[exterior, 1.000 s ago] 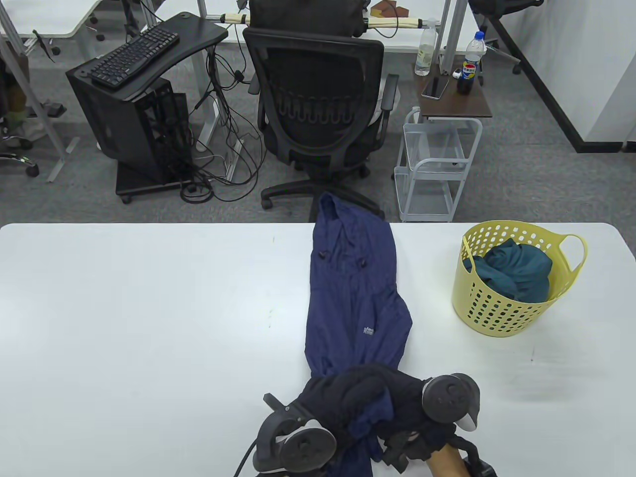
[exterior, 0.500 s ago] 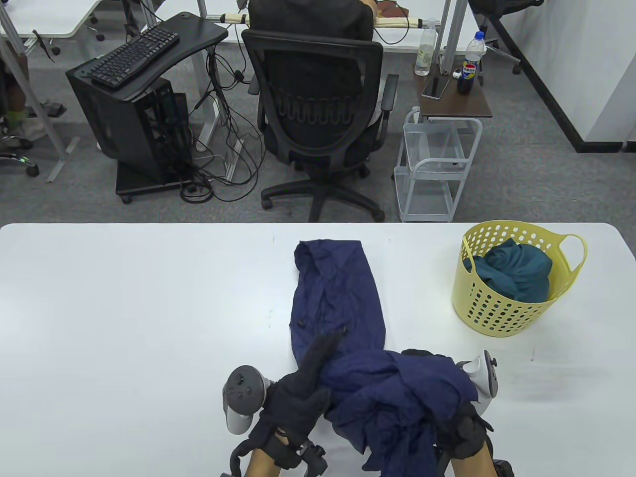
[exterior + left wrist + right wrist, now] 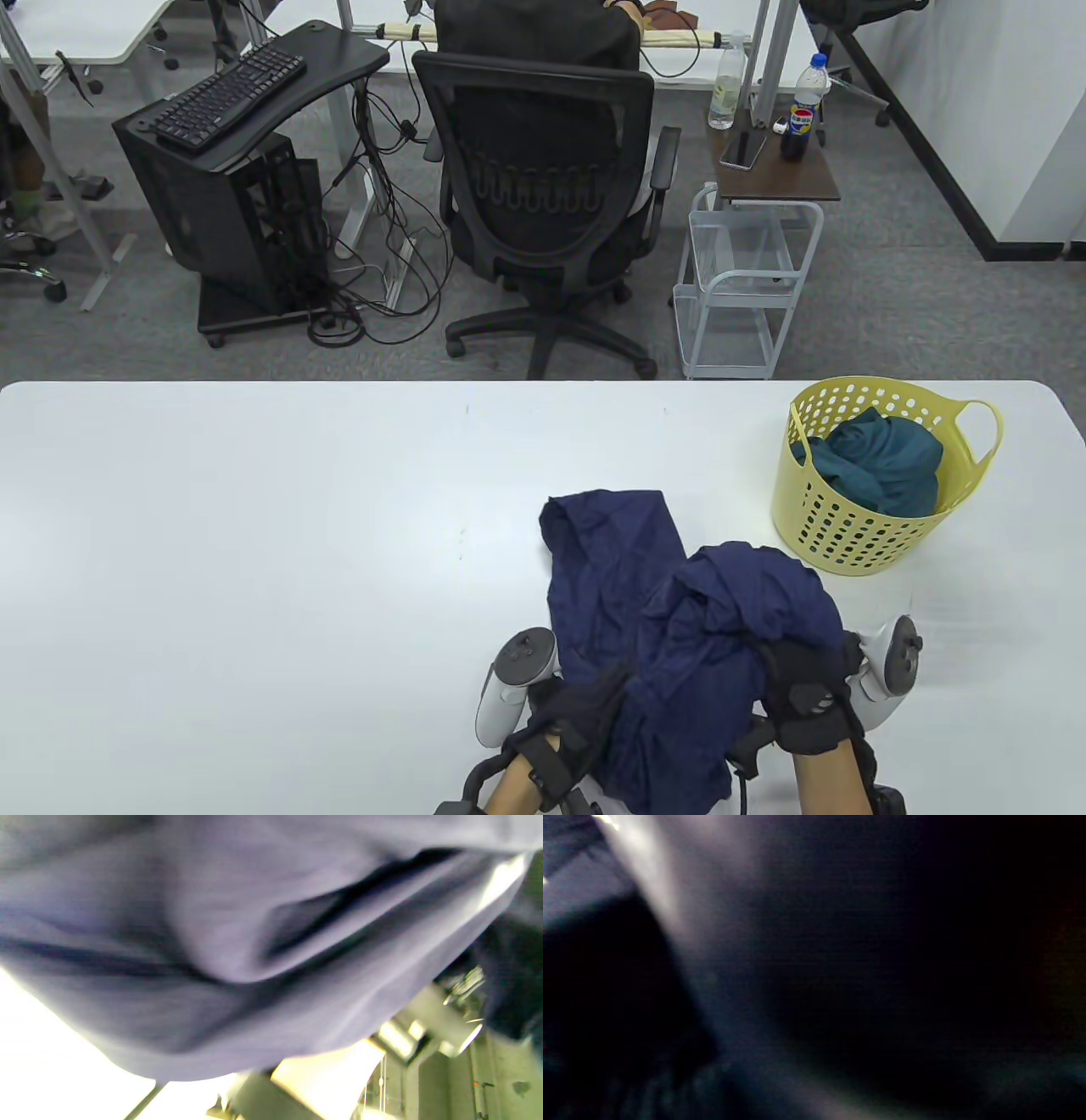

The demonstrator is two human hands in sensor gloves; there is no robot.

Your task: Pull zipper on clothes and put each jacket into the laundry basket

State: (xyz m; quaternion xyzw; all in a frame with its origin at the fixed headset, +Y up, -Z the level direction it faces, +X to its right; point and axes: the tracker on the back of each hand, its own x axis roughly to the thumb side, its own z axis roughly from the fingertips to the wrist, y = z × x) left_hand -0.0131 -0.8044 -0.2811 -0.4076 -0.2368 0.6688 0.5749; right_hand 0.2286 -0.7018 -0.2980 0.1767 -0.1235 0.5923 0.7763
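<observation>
Overhead, we note the navy jacket [image 3: 679, 628] bunched on the white table [image 3: 254, 552], long axis running from 11 toward 5 o'clock. Left hand [image 3: 577, 709] and right hand [image 3: 806, 688] both grip its near end. Yellow laundry basket [image 3: 848, 526] at 2 o'clock holds a teal garment [image 3: 882, 463]. Office chair [image 3: 543, 187] beyond. Left wrist view: blurred jacket cloth [image 3: 212, 942]. Right wrist view: dark cloth, grip unreadable.

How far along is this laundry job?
One teal garment already sits in the yellow laundry basket. The navy jacket is in hand: the left hand and right hand bunch it up beside the basket. Left: dropping it in.
</observation>
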